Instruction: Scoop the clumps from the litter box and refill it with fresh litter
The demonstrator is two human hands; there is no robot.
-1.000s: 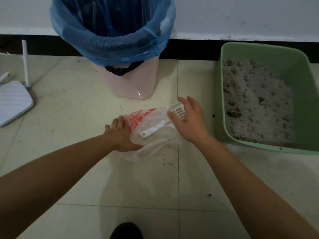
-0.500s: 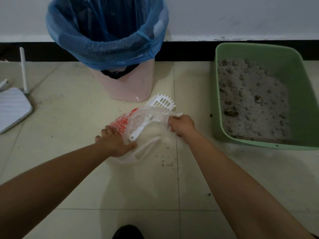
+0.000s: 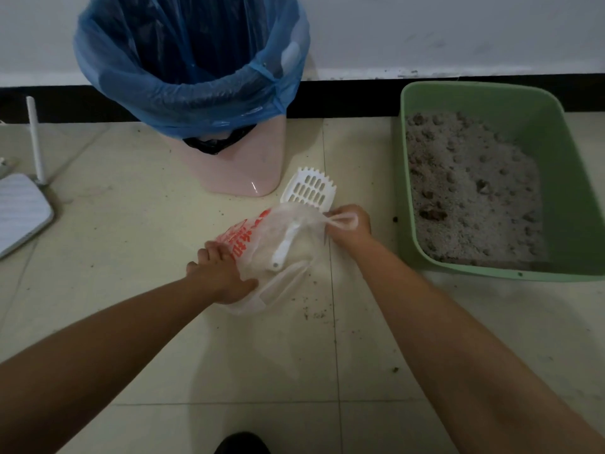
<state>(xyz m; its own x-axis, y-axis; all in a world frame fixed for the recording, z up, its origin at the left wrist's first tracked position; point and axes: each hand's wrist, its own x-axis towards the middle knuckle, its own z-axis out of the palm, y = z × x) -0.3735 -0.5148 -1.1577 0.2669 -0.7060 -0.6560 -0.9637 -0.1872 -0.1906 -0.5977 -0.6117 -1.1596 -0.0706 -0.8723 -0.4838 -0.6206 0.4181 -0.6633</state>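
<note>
One white slotted scoop point(image 3: 309, 191) on the tiled floor point(image 3: 131, 231) at mid-scene, between a pink bin point(image 3: 235, 165) and a green litter box point(image 3: 404, 178), half sheathed: toothed head clear of the far mouth of a thin translucent bag point(image 3: 252, 234), handle visible through the film inside. Judged light and rigid, hard plastic, unlikely to flex or break. Best taken by the handle once bared, or by the rim of the exposed head to draw it out. Bag judged flimsy, slippery, prone to cling or tear. Right hand point(image 3: 352, 224) at the bag's mouth, just right of the scoop head, fingertips pinching a twisted tail of film. Left hand point(image 3: 217, 273) at the bag's near left end, fingers curled and bunched on the film, gripping it. Red printed characters across the bag's left face, not legible here. No brand or label made out on scoop, box or bin. Litter box to the right, near the wall, holding grey litter with dark clumps point(image 3: 432, 213) not yet scooped. Bin with blue liner point(image 3: 193, 90) beyond and left of the scoop. Loose grains scattered on the floor near the bag. White flat device with upright antenna point(image 3: 23, 211) at the left edge. Dark shoe toe point(image 3: 242, 444) at the near edge.
</note>
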